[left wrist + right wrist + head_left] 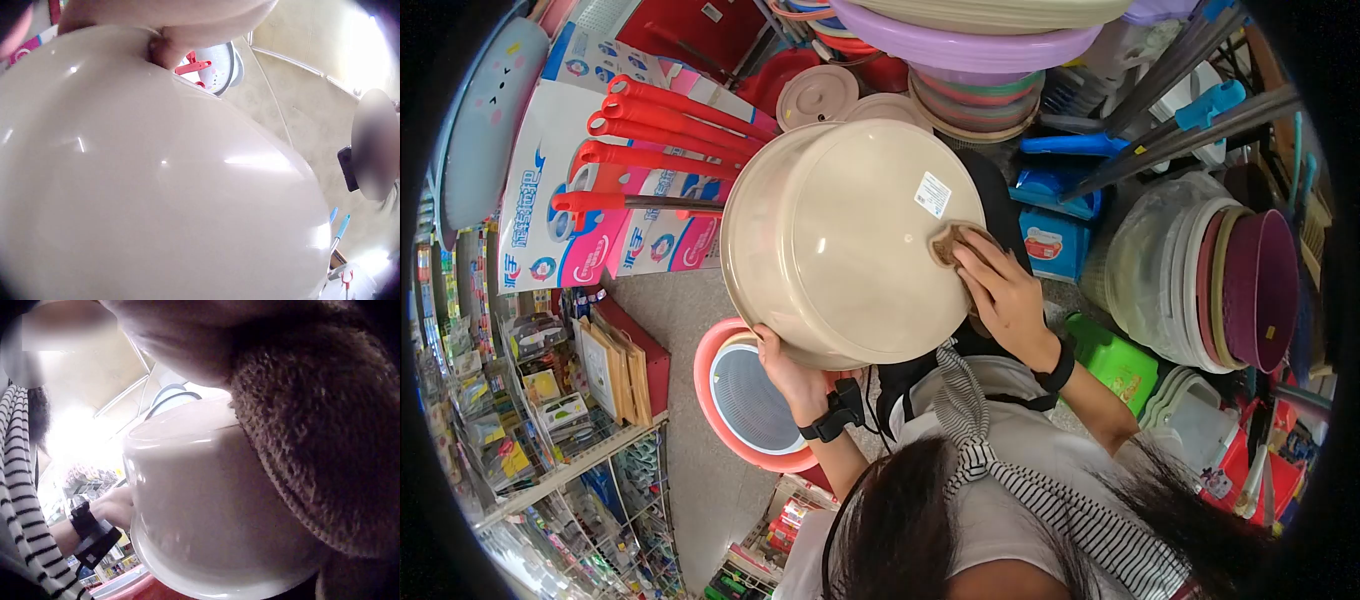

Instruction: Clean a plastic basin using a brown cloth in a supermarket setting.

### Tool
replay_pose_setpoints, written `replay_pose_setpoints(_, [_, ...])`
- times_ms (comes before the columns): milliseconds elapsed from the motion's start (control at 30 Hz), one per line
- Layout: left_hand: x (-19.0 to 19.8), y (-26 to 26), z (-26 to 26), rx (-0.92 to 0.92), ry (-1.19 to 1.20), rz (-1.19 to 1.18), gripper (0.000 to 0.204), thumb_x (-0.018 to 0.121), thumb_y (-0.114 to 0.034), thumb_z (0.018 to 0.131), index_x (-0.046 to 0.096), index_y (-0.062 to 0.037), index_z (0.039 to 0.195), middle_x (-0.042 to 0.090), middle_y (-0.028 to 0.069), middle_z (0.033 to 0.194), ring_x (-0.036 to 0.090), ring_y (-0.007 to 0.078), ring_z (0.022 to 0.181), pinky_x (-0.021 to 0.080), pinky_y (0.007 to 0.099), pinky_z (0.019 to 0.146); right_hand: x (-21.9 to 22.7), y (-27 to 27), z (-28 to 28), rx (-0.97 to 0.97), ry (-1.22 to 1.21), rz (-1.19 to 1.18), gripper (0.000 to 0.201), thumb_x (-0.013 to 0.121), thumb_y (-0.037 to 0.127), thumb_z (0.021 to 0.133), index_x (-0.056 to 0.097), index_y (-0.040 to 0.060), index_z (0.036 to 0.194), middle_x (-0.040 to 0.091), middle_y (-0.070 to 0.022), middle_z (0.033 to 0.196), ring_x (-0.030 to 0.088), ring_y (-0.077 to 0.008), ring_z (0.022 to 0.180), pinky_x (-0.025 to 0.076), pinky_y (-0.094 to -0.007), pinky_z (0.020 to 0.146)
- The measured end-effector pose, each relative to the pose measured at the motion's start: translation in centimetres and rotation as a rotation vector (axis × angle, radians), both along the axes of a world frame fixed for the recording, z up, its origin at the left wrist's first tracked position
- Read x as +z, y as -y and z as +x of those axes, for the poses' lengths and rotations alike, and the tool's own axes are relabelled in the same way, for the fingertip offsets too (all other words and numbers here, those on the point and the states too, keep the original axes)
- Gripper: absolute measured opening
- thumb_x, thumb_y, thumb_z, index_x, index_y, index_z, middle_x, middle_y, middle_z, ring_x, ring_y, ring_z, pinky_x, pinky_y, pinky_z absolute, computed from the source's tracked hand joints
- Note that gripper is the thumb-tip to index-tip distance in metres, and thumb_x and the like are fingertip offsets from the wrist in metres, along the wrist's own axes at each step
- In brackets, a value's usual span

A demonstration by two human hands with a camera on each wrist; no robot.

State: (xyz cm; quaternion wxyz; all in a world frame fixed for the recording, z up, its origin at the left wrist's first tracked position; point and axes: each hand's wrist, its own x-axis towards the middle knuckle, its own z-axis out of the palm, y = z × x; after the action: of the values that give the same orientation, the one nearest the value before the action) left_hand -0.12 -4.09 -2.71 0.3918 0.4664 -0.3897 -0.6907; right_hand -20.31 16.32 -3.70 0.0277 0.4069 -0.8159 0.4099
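A person stood in a shop full of plastic things. In the middle of the head view, a big beige basin (855, 240) was held up in the air, turned so its round bottom faced the camera. A small white sticker (932, 194) sat on the bottom, near the upper right.

The left hand (792, 378) was at the lower left edge of the basin. Its grip was curled round the rim and held the basin up. In the left wrist view the basin (156, 181) filled almost the whole frame, and a fingertip (164, 51) touched it near the top.

The right hand (998, 290) was at the right side of the basin. Its fingers lay fairly flat and pressed a small brown cloth (956, 242) against the basin's bottom. In the right wrist view the fuzzy brown cloth (319, 444) was on the right, touching the basin (206, 506).

Below the basin, at the lower left, a red tub (718, 400) stood on the floor. Red mop handles (665, 130) stuck out at the upper left. Stacks of coloured basins (975, 50) sat at the top, and more bowls (1245, 285) stood on the right.
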Motion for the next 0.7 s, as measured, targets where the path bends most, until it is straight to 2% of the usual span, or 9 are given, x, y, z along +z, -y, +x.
replay_pose_setpoints(33, [0.2,-0.1,-0.1,0.001,-0.004,0.007,0.05,0.043,-0.04,0.106,0.044,-0.003,0.14,0.053,0.0086,0.134,0.052,0.0213,0.121,0.04,0.0384,0.105,0.4,0.1,0.3,0.02,-0.054,0.03,0.031,0.061,0.016,0.093,0.065,0.0114,0.123,0.063,-0.0109,0.129,0.067,-0.0335,0.099,0.054,-0.0395,0.084])
replay_pose_setpoints(100, [0.3,-0.4,-0.1,-0.018,0.014,-0.023,0.05,0.043,-0.04,0.106,0.044,-0.0027,0.14,0.053,0.0088,0.134,0.052,0.0213,0.121,0.04,0.0383,0.105,1.4,0.9,-0.8,0.012,0.049,0.044,0.03,0.061,0.015,0.093,0.065,0.0104,0.123,0.063,-0.0089,0.127,0.067,-0.0326,0.097,0.055,-0.0389,0.081])
replay_pose_setpoints(233, [-0.1,-0.7,0.3,-0.067,0.067,-0.129,0.052,0.043,-0.04,0.106,0.042,-0.0017,0.142,0.053,0.0091,0.135,0.052,0.0211,0.121,0.04,0.038,0.105,2.1,3.6,-4.3,-0.016,0.05,-0.094,0.028,0.059,0.016,0.094,0.065,0.0056,0.12,0.064,-0.0105,0.126,0.067,-0.0332,0.096,0.055,-0.0378,0.079])
replay_pose_setpoints(367, [0.0,-1.2,0.0,0.03,0.016,-0.086,0.047,0.042,-0.034,0.107,0.047,0.0015,0.138,0.056,0.0093,0.132,0.052,0.0195,0.12,0.038,0.0359,0.104,3.8,6.2,-4.9,0.039,0.064,-0.113,0.028,0.06,0.016,0.094,0.065,0.0054,0.119,0.064,-0.011,0.126,0.067,-0.033,0.097,0.055,-0.0381,0.079])
replay_pose_setpoints(500, [-0.6,-1.1,0.6,-0.012,0.048,-0.09,0.051,0.043,-0.038,0.106,0.04,-0.0028,0.143,0.052,0.0092,0.136,0.051,0.022,0.122,0.04,0.0386,0.105,5.8,7.2,-2.8,0.146,-0.01,-0.163,0.032,0.057,0.013,0.093,0.063,0.0082,0.124,0.063,-0.0101,0.129,0.067,-0.0325,0.095,0.056,-0.0385,0.077])
replay_pose_setpoints(567, [-0.9,-1.0,0.7,-0.011,0.035,-0.086,0.05,0.043,-0.037,0.107,0.039,-0.0033,0.143,0.051,0.0095,0.137,0.051,0.0224,0.123,0.04,0.039,0.105,7.0,6.6,-0.9,0.253,0.02,-0.019,0.033,0.062,0.014,0.091,0.066,0.0096,0.124,0.062,-0.0075,0.133,0.068,-0.0273,0.1,0.056,-0.033,0.078])
replay_pose_setpoints(600, [-1.0,-0.9,0.8,-0.008,0.033,-0.072,0.051,0.043,-0.038,0.106,0.039,-0.0033,0.143,0.051,0.0096,0.137,0.051,0.0226,0.123,0.041,0.0393,0.105,7.0,6.2,-0.3,0.248,0.02,-0.02,0.033,0.062,0.014,0.091,0.066,0.0096,0.124,0.062,-0.0075,0.133,0.068,-0.0273,0.1,0.056,-0.033,0.078])
replay_pose_setpoints(667, [-1.1,-0.7,0.9,-0.007,0.032,-0.059,0.051,0.044,-0.038,0.106,0.039,-0.0034,0.143,0.051,0.0097,0.137,0.051,0.0229,0.124,0.041,0.0396,0.105,6.7,5.8,0.6,0.445,-0.109,-0.04,0.036,0.062,0.013,0.09,0.066,0.015,0.125,0.06,-0.0024,0.137,0.069,-0.0244,0.098,0.057,-0.0303,0.072])
replay_pose_setpoints(700, [-1.1,-0.7,0.9,-0.009,0.04,-0.069,0.051,0.044,-0.039,0.106,0.039,-0.003,0.143,0.051,0.0096,0.137,0.051,0.0227,0.123,0.041,0.0395,0.105,7.0,5.7,0.3,0.442,-0.109,-0.04,0.036,0.062,0.013,0.09,0.066,0.015,0.125,0.06,-0.0024,0.137,0.069,-0.0244,0.098,0.057,-0.0303,0.072])
